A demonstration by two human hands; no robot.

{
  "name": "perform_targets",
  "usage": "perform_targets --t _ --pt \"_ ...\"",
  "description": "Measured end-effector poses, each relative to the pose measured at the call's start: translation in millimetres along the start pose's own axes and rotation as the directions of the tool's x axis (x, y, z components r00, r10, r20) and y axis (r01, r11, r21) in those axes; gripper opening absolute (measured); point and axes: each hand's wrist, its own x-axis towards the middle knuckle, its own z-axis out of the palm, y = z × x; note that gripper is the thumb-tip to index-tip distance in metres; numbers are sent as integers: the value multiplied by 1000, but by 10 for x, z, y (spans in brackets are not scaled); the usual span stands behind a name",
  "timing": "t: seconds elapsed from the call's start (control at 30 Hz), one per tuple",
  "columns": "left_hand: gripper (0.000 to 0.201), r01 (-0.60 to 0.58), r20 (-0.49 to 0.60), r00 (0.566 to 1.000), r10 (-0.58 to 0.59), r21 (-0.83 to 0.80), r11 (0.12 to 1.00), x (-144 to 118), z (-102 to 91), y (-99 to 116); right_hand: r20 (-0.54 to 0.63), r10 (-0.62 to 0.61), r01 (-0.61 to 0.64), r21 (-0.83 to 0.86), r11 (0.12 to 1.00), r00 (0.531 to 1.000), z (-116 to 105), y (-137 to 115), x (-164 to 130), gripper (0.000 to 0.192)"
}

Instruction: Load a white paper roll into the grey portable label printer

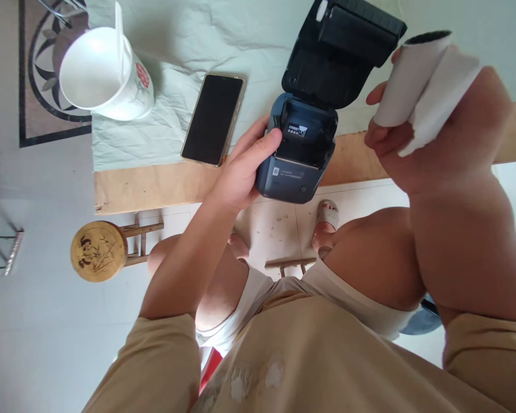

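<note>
A small dark grey label printer sits at the table's near edge with its lid flipped open away from me, and its paper bay looks empty. My left hand grips the printer's left side, thumb on the rim of the bay. My right hand is raised to the right of the printer, closed around a white paper roll whose loose end hangs out over my fingers.
A black phone lies face up left of the printer on a pale green cloth. A white cup with a spoon stands at the back left. A round wooden stool is on the floor under the wooden table edge.
</note>
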Motion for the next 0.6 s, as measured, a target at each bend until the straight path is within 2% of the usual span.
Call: perform_targets --t 0.1,0.17,0.23,0.33,0.47,0.6 --pt "22 6 10 1000 -6 8 1000 -8 -3 1 -46 125 -119 119 986 991 -47 71 -16 35" --pt "20 13 -18 1000 -13 3 1000 -25 16 13 -61 77 -78 -6 997 995 -50 83 -85 25" --pt "17 17 -20 1000 -17 -1 1000 -39 34 25 -80 10 -26 -203 979 997 -47 79 -155 18" --pt "18 6 4 1000 -6 22 1000 -38 35 26 -51 -103 67 -475 877 993 -41 71 -201 14" --pt "18 1 5 1000 -1 34 999 -8 -6 -4 60 -65 87 -553 829 996 -36 83 -164 28" --pt "20 -13 12 1000 13 30 999 15 -48 -36 31 -25 40 -717 696 999 -21 115 -119 38"
